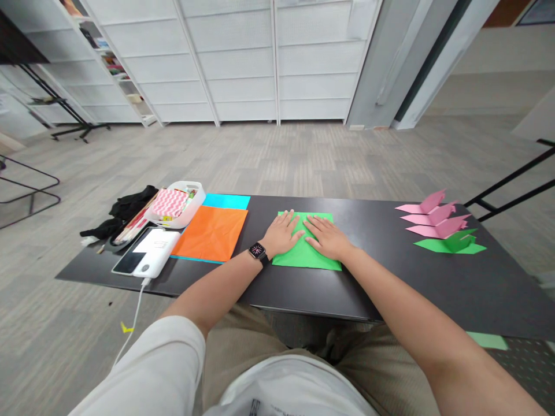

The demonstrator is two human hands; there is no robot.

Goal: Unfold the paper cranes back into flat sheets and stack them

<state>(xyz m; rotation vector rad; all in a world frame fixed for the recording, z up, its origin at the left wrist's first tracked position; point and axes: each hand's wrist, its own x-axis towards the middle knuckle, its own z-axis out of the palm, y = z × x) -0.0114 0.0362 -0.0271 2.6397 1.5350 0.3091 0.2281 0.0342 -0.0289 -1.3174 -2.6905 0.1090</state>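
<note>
A sheet of green paper (303, 258) lies flat on the dark table in front of me. My left hand (281, 234) rests on its left half, fingers stretched out and pointing away from me. On the right half my right hand (327, 237) lies flat, fingers spread. A strip of green shows between the two hands. Both palms cover part of the sheet, and neither hand grips anything. A watch (257, 251) is on my left wrist.
Orange paper (217, 234) lies over blue paper (228, 201) to the left. Beyond are a phone (137, 251), a white power bank (156, 254) with a cable, and a white box (197, 199). Pink folded paper figures (437, 219) and a green one (455, 242) stand right on the table (381, 283).
</note>
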